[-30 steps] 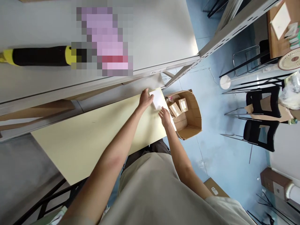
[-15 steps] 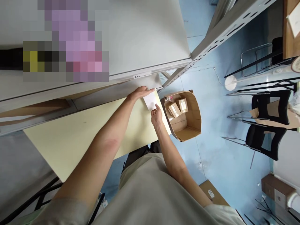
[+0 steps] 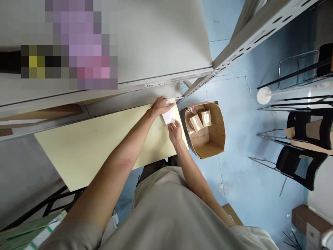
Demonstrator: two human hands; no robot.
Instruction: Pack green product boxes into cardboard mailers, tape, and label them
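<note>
A small white sheet [image 3: 169,116] lies at the far right corner of a pale yellow tabletop [image 3: 99,146]. My left hand [image 3: 160,106] rests on its far edge, fingers curled over it. My right hand [image 3: 174,130] touches its near edge with the fingertips pressed on the sheet. Both hands hold the sheet between them against the table.
An open cardboard box [image 3: 206,133] with small brown packages stands on the blue floor right of the table. A grey metal shelf [image 3: 156,41] overhangs the table's far side. Black chairs [image 3: 304,149] stand at the right. Another carton [image 3: 231,211] lies on the floor near my legs.
The left hand's fingers have curled down over the sheet's far edge. The sheet looks smaller under the hands. My view has shifted slightly.
</note>
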